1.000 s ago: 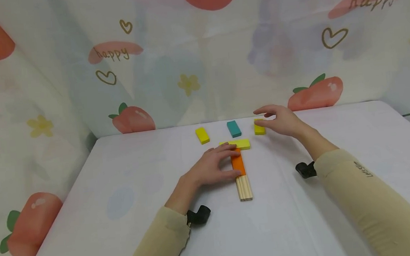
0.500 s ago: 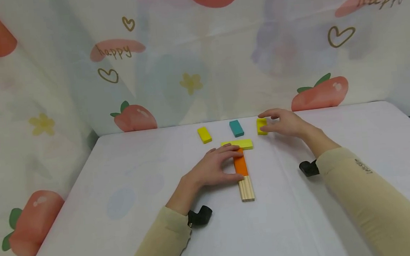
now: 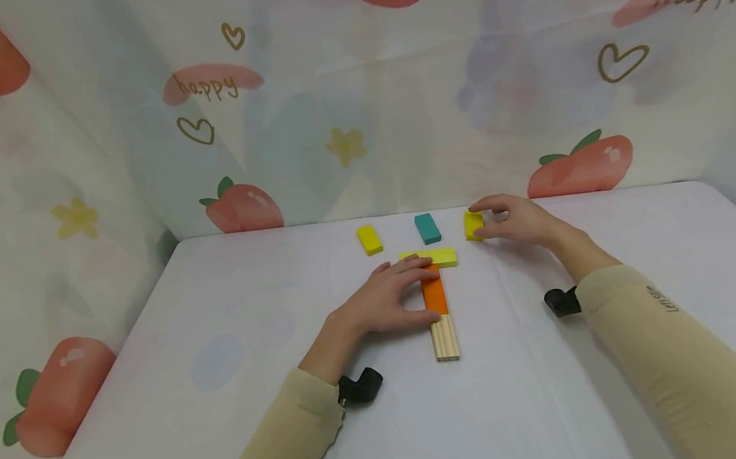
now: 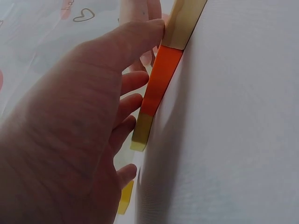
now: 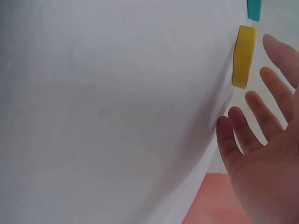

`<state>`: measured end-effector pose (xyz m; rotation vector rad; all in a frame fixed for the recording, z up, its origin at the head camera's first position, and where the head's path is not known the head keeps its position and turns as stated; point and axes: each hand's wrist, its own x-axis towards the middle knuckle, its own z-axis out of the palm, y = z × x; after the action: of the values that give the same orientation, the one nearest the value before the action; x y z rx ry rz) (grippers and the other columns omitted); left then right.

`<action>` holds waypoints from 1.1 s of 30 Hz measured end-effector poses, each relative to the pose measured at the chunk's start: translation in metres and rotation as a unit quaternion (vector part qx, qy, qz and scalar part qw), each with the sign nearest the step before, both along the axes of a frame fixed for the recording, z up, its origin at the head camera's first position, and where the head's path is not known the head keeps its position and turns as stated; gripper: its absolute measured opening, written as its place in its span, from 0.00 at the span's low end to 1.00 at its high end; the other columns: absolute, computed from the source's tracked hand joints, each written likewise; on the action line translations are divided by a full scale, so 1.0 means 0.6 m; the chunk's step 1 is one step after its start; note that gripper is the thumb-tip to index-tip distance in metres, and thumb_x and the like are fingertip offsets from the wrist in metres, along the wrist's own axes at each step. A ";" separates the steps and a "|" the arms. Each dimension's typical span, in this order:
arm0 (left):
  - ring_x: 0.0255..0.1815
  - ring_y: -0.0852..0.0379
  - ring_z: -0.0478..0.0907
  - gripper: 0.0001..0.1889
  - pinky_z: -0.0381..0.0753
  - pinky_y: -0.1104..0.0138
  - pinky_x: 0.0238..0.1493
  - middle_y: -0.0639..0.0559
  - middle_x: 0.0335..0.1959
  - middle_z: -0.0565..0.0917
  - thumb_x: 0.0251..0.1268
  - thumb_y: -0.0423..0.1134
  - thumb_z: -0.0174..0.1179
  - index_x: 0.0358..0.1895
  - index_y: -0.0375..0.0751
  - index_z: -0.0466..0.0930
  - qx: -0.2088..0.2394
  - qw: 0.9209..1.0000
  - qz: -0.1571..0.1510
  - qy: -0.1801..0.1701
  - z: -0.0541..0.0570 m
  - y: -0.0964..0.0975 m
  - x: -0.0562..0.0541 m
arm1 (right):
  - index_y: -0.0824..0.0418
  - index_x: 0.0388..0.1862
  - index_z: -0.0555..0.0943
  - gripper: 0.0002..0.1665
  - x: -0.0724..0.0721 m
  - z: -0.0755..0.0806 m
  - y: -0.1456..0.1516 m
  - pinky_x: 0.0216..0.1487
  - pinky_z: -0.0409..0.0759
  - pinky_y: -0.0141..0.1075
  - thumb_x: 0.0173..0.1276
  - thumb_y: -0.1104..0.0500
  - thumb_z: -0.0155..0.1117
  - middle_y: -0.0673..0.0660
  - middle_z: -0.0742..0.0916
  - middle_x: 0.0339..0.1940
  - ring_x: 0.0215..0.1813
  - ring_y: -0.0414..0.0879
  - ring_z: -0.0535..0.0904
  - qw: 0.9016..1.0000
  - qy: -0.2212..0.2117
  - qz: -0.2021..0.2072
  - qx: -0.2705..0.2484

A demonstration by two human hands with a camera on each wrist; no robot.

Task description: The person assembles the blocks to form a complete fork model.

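Observation:
My left hand (image 3: 386, 300) is over a row of flat blocks, its fingers loosely bent. The thumb is at the joint between an orange block (image 3: 434, 293) and a pale striped wooden block (image 3: 444, 339); the fingertips are at the orange block's far end and a light-yellow block (image 3: 444, 257) lying crosswise there. In the left wrist view the thumb tip meets the wooden block (image 4: 182, 23). At the back, my right hand (image 3: 516, 221) spreads thumb and forefinger about a yellow block (image 3: 473, 227); the right wrist view shows a gap between fingers and yellow block (image 5: 244, 57).
A teal block (image 3: 428, 229) and another yellow block (image 3: 369, 240) lie near the back edge of the white-covered table (image 3: 227, 413). Behind rises a patterned cloth (image 3: 396, 97). Black wrist cameras (image 3: 361, 386) sit below both wrists.
My right hand has lowered slightly around the yellow block, its forefinger coming nearer the block's far end. The left hand keeps its place on the row. The head view has shifted slightly.

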<state>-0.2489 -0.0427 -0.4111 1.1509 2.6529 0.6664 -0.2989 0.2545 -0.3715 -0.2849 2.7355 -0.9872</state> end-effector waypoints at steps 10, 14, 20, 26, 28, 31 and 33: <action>0.77 0.64 0.54 0.32 0.47 0.55 0.78 0.60 0.76 0.65 0.63 0.59 0.66 0.70 0.55 0.74 0.008 1.000 0.001 0.000 -0.001 0.002 -0.001 | 0.65 0.72 0.71 0.34 0.002 -0.003 0.002 0.69 0.62 0.64 0.71 0.56 0.68 0.70 0.65 0.75 0.70 0.71 0.63 1.000 0.000 0.021 0.013; 0.76 0.64 0.55 0.32 0.49 0.55 0.77 0.60 0.75 0.66 0.63 0.59 0.67 0.69 0.55 0.75 0.013 1.000 -0.001 0.009 -0.002 0.000 -0.001 | 0.65 0.72 0.71 0.34 0.000 -0.004 -0.002 0.70 0.62 0.64 0.71 0.55 0.68 0.70 0.65 0.76 0.71 0.71 0.63 0.999 0.005 0.023 0.025; 0.76 0.64 0.56 0.31 0.50 0.55 0.77 0.60 0.74 0.67 0.63 0.59 0.67 0.68 0.55 0.76 0.024 1.000 -0.008 0.010 -0.004 -0.002 -0.004 | 0.64 0.72 0.71 0.33 -0.002 -0.005 -0.001 0.69 0.64 0.64 0.71 0.55 0.67 0.70 0.66 0.75 0.69 0.71 0.64 1.000 0.000 0.021 0.021; 0.76 0.64 0.56 0.31 0.50 0.54 0.77 0.59 0.74 0.67 0.63 0.58 0.67 0.68 0.54 0.76 0.028 0.999 -0.012 0.010 -0.004 -0.003 -0.005 | 0.63 0.72 0.72 0.33 -0.004 -0.005 0.001 0.68 0.65 0.63 0.71 0.56 0.67 0.71 0.67 0.74 0.69 0.71 0.65 1.000 -0.004 0.017 0.017; 0.76 0.64 0.56 0.31 0.50 0.54 0.77 0.59 0.74 0.67 0.63 0.58 0.67 0.68 0.54 0.76 0.029 0.999 -0.012 0.010 -0.005 -0.004 -0.005 | 0.63 0.71 0.72 0.32 -0.004 -0.006 0.000 0.67 0.66 0.63 0.71 0.56 0.67 0.71 0.68 0.73 0.68 0.70 0.65 1.000 -0.004 0.015 0.019; 0.76 0.64 0.56 0.30 0.51 0.54 0.76 0.60 0.74 0.67 0.63 0.58 0.67 0.68 0.54 0.76 0.030 0.999 -0.012 0.012 -0.005 -0.004 -0.006 | 0.63 0.71 0.73 0.32 -0.004 -0.006 -0.001 0.67 0.67 0.63 0.70 0.56 0.68 0.71 0.69 0.72 0.67 0.70 0.66 1.000 0.002 0.013 0.022; 0.76 0.64 0.56 0.30 0.50 0.55 0.77 0.60 0.74 0.67 0.63 0.58 0.67 0.68 0.54 0.77 0.032 0.999 -0.012 0.012 -0.006 -0.004 -0.006 | 0.62 0.70 0.73 0.32 -0.003 -0.006 -0.002 0.66 0.67 0.63 0.70 0.56 0.68 0.71 0.70 0.72 0.67 0.69 0.67 1.000 0.005 0.011 0.023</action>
<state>-0.2523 -0.0451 -0.4145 1.2130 2.6502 0.7420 -0.3009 0.2530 -0.3753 -0.3111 2.7545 -0.9174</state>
